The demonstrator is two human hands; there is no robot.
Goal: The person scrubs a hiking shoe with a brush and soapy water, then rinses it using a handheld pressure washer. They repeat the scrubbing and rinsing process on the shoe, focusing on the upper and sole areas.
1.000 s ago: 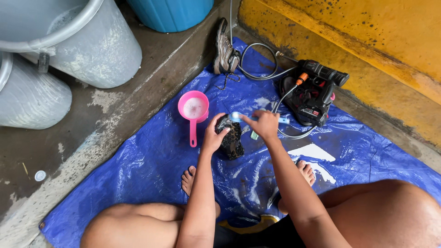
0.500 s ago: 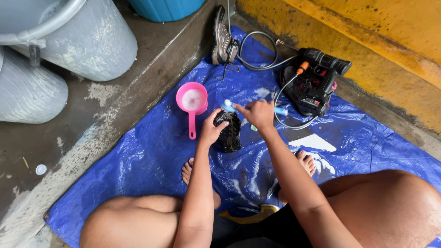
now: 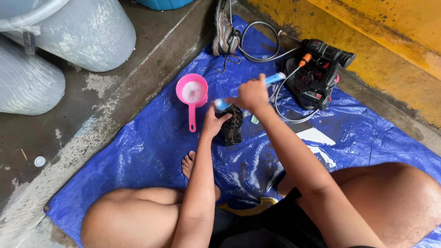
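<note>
Left hand: grasping dark shoe, sole up | Right hand: clenched on blue brush | Technique: short strokes (re-wet from pink scoop), steady shoe on tarp.

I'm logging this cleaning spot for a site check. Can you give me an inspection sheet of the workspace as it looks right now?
Surface: wet blue tarp spread on stained concrete floor.
Job's things: dark shoe, sole turned up; blue brush; pink scoop with pale liquid inside.
Clutter: second shoe at the tarp's far edge; small white cap on the concrete.
Grippers: left hand steadies the dark shoe; right hand grips the blue brush above it.
Cables: grey hose looped to the black pressure washer.
Surroundings: grey drums at left; yellow wall at right.
</note>
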